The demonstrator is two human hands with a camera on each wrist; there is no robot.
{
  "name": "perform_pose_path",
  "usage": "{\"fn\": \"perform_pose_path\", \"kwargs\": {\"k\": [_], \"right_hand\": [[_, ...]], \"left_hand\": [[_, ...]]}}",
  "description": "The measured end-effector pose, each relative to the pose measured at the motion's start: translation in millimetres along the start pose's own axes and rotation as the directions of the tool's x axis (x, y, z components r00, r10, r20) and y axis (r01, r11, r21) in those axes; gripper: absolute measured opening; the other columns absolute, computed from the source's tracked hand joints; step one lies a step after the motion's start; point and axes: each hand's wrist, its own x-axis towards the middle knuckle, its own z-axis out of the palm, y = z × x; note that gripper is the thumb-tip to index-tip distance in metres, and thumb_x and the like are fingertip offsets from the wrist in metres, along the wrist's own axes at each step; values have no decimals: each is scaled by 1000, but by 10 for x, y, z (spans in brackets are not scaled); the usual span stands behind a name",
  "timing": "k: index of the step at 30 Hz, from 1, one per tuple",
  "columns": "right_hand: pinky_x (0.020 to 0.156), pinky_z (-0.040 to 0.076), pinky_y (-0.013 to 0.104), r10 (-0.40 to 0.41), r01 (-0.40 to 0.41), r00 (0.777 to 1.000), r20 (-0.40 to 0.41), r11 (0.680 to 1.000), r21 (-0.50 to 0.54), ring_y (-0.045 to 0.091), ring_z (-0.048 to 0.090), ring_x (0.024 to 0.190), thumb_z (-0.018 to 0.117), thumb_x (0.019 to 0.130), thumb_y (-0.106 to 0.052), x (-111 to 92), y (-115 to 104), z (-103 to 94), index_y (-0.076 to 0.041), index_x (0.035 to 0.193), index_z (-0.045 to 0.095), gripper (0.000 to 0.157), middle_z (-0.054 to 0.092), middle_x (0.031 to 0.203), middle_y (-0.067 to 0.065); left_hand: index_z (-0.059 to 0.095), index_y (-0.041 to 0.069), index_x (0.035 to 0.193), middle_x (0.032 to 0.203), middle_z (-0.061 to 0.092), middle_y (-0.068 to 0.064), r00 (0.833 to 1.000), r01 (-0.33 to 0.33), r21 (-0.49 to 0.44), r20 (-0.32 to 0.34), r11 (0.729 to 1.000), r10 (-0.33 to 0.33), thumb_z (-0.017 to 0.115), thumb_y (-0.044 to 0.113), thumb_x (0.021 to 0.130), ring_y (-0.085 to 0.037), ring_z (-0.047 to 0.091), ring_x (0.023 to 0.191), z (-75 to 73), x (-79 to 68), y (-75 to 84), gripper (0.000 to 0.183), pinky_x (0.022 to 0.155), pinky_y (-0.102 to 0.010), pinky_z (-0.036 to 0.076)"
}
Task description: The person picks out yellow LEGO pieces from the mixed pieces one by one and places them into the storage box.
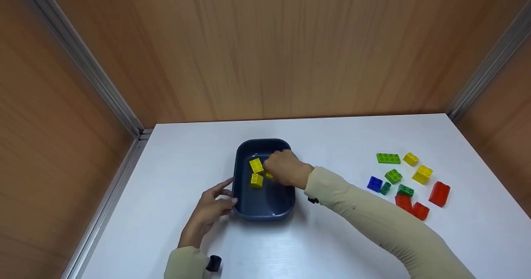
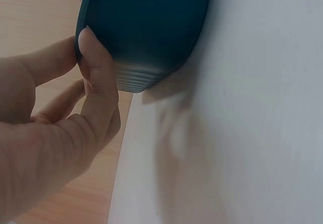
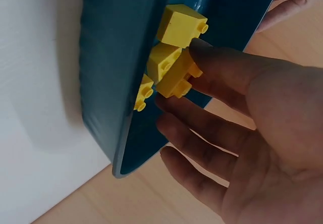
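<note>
A dark blue rectangular tray [image 1: 265, 218] sits on the white table. At its left edge my left hand [image 1: 210, 206] holds the rim between thumb and fingers; in the left wrist view, the thumb [image 2: 96, 55] lies against the tray's wall [image 2: 146, 22]. My right hand [image 1: 287, 168] reaches inside over the far right part. Between its thumb and forefinger it pinches a yellow toy brick [image 3: 174, 76], studs facing the palm. Other yellow bricks lie in the tray, among them one brick [image 1: 256, 166] and a second brick [image 1: 256, 180] close to it.
To the right, several loose bricks are scattered on the table: a light green brick [image 1: 388, 158], a yellow brick [image 1: 422, 174], a blue brick [image 1: 374, 183] and a red brick [image 1: 439, 194] among them. A wooden panel [image 1: 265, 51] rises behind the table, with more panels at both sides.
</note>
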Motion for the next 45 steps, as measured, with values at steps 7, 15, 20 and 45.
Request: {"fn": "perform_pose_path", "kwargs": {"k": [7, 15, 20, 45], "right_hand": [[85, 61, 39, 30, -30, 997, 69, 1000, 5, 20, 65, 82, 76, 99, -17, 83, -45, 3, -10, 125, 78, 27, 79, 116, 8], [85, 61, 41, 62, -61, 994, 86, 998, -15, 20, 65, 82, 79, 97, -20, 148, -64, 53, -9, 120, 78, 26, 79, 108, 8], [88, 61, 41, 81, -77, 991, 106, 996, -48, 20, 67, 85, 79, 97, -22, 184, -94, 93, -7, 118, 77, 26, 78, 108, 9], [91, 62, 44, 134, -122, 984, 114, 987, -100, 23, 74, 99, 73, 101, -22, 260, -128, 268, -7, 114, 78, 21, 78, 107, 10]], "left_hand": [[53, 9, 156, 122, 56, -19, 1000, -23, 0, 3, 1000, 23, 74, -4, 91, -22, 62, 85, 0, 6, -6, 69, 78, -37, 58], [55, 9, 155, 119, 56, -17, 1000, 1, -2, 5, 1000, -1, 74, -4, 90, -20, 62, 83, 24, 22, 9, 69, 75, -33, 57], [55, 10, 155, 119, 56, -17, 1000, 2, -6, 7, 1000, -2, 73, -4, 90, -21, 62, 84, 25, 24, 7, 68, 75, -33, 57], [53, 9, 156, 118, 56, -17, 1000, -11, -21, 22, 1000, 11, 72, -5, 92, -19, 64, 82, 11, 28, -12, 67, 76, -34, 56]]}}
